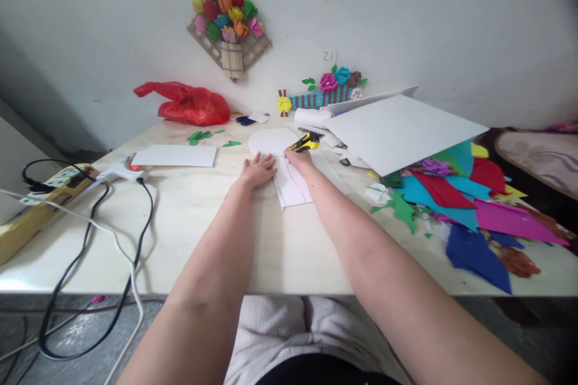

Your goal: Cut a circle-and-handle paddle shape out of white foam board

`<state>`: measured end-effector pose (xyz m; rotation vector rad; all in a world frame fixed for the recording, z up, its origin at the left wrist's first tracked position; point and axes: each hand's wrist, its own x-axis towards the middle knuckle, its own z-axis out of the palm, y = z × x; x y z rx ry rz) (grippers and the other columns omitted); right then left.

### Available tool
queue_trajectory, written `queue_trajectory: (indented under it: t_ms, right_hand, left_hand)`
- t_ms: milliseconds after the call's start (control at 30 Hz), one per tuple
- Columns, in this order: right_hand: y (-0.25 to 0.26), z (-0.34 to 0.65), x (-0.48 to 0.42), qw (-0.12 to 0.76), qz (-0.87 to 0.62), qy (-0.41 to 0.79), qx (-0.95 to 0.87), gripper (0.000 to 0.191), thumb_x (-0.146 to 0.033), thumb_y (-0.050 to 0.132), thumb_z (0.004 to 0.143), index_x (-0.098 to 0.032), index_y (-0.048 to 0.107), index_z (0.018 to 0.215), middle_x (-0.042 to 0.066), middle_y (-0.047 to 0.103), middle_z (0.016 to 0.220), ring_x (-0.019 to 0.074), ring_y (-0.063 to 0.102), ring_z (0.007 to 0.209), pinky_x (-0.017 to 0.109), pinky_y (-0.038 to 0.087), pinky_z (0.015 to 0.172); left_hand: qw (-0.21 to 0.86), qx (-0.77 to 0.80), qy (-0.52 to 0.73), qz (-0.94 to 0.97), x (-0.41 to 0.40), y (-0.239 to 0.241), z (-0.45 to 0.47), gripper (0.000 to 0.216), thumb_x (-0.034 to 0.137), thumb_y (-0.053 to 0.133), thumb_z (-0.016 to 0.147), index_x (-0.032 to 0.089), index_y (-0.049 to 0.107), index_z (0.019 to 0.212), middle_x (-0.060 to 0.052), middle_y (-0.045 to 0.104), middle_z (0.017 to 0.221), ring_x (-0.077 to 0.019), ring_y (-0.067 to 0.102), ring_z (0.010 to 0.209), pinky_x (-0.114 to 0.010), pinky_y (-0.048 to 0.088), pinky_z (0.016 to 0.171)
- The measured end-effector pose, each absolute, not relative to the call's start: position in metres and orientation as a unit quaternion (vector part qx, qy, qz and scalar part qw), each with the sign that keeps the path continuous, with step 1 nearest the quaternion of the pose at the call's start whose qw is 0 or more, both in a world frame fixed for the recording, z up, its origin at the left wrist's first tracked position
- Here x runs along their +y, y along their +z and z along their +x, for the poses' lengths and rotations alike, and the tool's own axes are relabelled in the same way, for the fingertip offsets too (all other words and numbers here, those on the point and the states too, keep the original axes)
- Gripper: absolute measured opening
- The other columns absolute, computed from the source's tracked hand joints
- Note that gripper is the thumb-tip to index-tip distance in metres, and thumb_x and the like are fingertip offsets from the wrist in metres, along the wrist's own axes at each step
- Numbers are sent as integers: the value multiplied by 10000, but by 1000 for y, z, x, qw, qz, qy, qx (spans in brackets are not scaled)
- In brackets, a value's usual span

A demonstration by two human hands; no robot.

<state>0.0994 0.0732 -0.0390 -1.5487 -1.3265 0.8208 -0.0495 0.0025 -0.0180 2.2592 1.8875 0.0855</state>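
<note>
A white sheet with dark drawn lines (pixel 293 187) lies in front of me on the table. My left hand (pixel 259 170) rests palm down at its left edge, fingers spread. On the sheet's upper part, my right hand (pixel 298 159) is closed round the lower end of a yellow and black utility knife (pixel 307 142). The knife's handle leans up to the right, and its blade is hidden by the fingers. Just beyond both hands is a white piece with a rounded edge (pixel 271 139). More white sheet (pixel 329 171) shows beside my right wrist.
Large white boards (pixel 406 129) lean at the back right over colourful felt-like scraps (pixel 474 210). A red plastic bag (pixel 194 105) and a white rectangular card (pixel 176 156) lie to the left. A power strip (pixel 49 192) with looping cables (pixel 94 222) occupies the left edge.
</note>
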Motion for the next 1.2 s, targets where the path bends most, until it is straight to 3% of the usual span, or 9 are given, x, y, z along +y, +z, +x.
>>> queue_trajectory:
  t_ms: [1200]
  right_hand:
    - [-39,99,73,460,-614,342,-542,124,-258,564,710,-203,621,805,39,689,848,202,644,866,338,523,781]
  left_hand:
    - [96,637,28,764,1,-16,-49,555,464,289,945,414,287,1498,84,161,1605,-220,131,1484,-570,111,1156]
